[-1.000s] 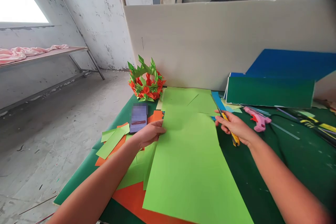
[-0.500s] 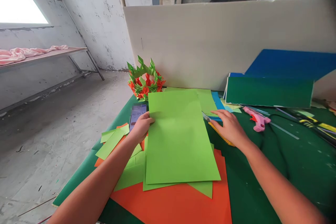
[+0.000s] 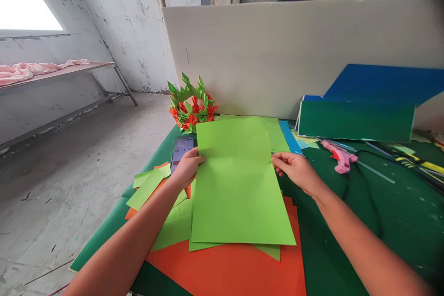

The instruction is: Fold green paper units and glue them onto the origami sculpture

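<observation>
A large light-green sheet of paper (image 3: 239, 185) is held up by both sides over the table. My left hand (image 3: 189, 166) grips its left edge, thumb on top and the other fingers tucked behind. At the opposite edge, my right hand (image 3: 291, 167) pinches the sheet between thumb and fingertips. Beneath it lie more green sheets (image 3: 204, 246) and a large orange sheet (image 3: 225, 270), partly covered. A phone (image 3: 181, 151) with a running time display lies just past my left hand.
Cut green strips (image 3: 147, 189) lie on the left of the green table (image 3: 333, 240). A folded-paper ring in green and orange (image 3: 190, 106) stands at the back. To the right are a pink glue gun (image 3: 340, 157), its cord, and a green board (image 3: 357, 120) against a pale panel.
My right hand has moved left from the yellow-handled utility knife to the sheet's right edge and taken hold of it. The knife no longer shows. My left hand stays on the sheet.
</observation>
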Motion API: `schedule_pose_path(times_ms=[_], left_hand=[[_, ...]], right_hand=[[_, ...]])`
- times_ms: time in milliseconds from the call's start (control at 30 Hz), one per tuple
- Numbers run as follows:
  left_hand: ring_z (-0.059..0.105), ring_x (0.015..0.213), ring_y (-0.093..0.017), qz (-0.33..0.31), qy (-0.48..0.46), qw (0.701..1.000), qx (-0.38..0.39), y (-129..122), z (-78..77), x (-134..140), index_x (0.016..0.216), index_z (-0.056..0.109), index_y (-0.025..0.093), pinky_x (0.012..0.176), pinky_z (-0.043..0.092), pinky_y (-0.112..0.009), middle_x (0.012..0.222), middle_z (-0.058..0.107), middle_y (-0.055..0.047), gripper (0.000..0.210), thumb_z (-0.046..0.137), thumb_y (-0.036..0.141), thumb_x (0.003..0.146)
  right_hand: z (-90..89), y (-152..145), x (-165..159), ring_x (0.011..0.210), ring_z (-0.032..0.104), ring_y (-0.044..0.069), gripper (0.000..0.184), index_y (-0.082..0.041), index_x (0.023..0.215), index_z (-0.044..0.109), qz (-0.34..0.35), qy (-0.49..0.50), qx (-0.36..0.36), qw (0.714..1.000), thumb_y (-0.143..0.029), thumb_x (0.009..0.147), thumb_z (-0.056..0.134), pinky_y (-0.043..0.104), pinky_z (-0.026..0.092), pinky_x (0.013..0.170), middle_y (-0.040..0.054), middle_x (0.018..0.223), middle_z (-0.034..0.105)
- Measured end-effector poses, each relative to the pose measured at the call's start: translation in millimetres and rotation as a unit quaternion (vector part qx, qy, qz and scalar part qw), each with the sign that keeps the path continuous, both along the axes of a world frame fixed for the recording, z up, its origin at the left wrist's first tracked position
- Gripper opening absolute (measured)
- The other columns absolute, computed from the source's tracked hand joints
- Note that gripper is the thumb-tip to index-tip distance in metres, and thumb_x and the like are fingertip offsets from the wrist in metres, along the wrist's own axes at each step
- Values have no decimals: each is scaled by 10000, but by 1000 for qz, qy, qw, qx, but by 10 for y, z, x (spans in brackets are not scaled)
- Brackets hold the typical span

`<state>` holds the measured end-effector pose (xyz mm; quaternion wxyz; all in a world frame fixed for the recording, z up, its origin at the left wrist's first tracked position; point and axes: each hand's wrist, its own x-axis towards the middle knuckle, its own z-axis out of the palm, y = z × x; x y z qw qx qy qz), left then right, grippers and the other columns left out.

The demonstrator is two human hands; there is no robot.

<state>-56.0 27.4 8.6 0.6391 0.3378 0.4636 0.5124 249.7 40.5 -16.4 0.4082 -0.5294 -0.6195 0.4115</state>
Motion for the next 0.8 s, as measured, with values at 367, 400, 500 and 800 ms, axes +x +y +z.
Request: schedule_pose_path(times_ms=[367, 400, 500, 800], left_hand=[[715, 707, -211, 26, -12, 1000, -8, 33, 11, -30, 961, 693, 140, 618, 582, -288, 812, 754, -70, 399, 598, 31, 589], [715, 695, -208, 26, -14, 1000, -11, 35, 8, -34, 965, 693, 136, 619, 584, -289, 803, 753, -73, 400, 590, 26, 595], [703, 617, -190, 19, -18, 999, -26, 35, -14, -23, 964, 689, 127, 591, 584, -282, 766, 748, -75, 392, 569, 14, 609], [686, 581, -171, -20, -17, 999, -47, 10, -67, 11, 972, 682, 131, 527, 563, -254, 754, 735, -74, 382, 567, 15, 627]], right_hand=[[50, 31, 147, 597, 581, 148, 289, -212, 838, 591, -59, -88, 101, 989, -491, 864, 523, 267, 490, 536, 29, 704, 634], [62, 26, 155, 654, 609, 163, 254, -220, 889, 600, -62, -100, 129, 985, -462, 868, 527, 286, 513, 587, 37, 754, 651], [87, -9, 147, 902, 644, 204, 332, -281, 1184, 570, 3, -131, 192, 973, -383, 870, 542, 363, 536, 813, 57, 1034, 671], [118, -107, 148, 1081, 638, 241, 422, -316, 1199, 648, 247, -69, 5, 966, -397, 786, 672, 380, 519, 944, 38, 1228, 646]])
